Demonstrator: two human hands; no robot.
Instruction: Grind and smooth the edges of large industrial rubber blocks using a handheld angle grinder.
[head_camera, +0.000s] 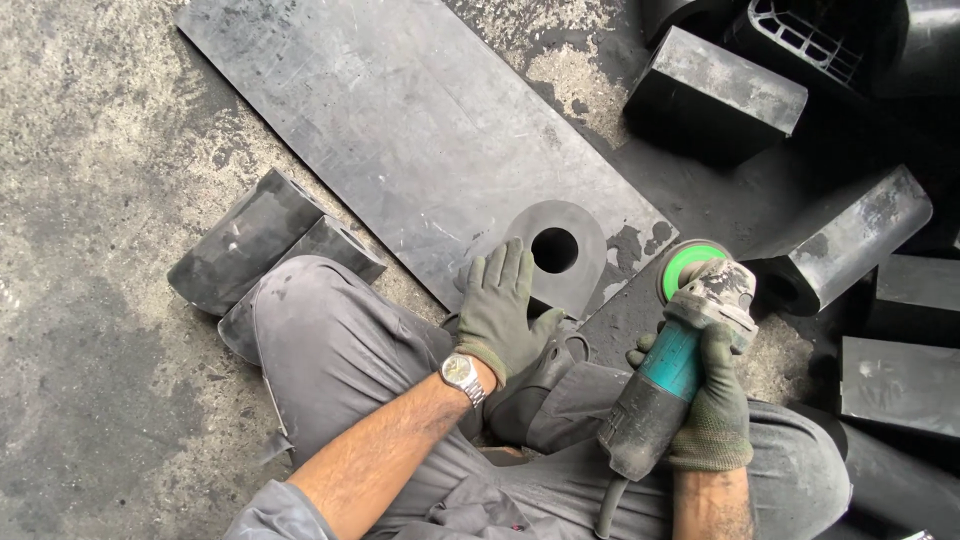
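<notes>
Fingers (505, 270) of the gloved left hand (500, 315) lie flat, unclenched, on the holed black block (565, 250) resting on the floor (90, 150). Right hand (715, 410) clasps the angle grinder (665, 375). Block probably heavy, stiff; best gripped by its edges.

The left hand (497, 305) is covering the near edge of the holed black block (557, 252). The right hand (712, 400) is hiding the grinder (668, 375) body; its cord is running off the bottom edge. Blocks (900, 385) right of that grip are being cropped.
</notes>
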